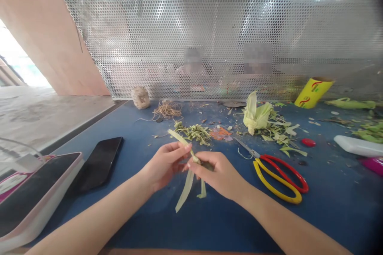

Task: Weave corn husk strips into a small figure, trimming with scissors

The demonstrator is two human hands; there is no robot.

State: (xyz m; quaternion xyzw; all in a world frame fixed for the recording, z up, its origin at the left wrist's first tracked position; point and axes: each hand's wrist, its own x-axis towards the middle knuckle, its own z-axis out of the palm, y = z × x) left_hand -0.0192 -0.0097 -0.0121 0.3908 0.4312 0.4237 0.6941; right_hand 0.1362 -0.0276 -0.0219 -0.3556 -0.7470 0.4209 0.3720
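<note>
Both my hands meet over the middle of the blue table, closed on a pale green strip of corn husk (186,191). My left hand (167,163) pinches the strip's upper part, whose end sticks out toward the far side. Thumb and fingers of my right hand (220,175) press on a small folded or knotted spot in it. Two loose ends hang below my fingers toward me. Just beyond lies a pile of small knotted green husk pieces (196,133). Scissors (278,175) with one red and one yellow handle rest right of my right hand, blades pointing away.
A black phone (100,163) and a pale-rimmed dark tray-like object (38,191) lie on the left. Behind are a twine bundle (167,110), a husk bunch (259,117) and a yellow tube (313,92). A perforated metal screen (215,28) borders the table's back; people sit beyond.
</note>
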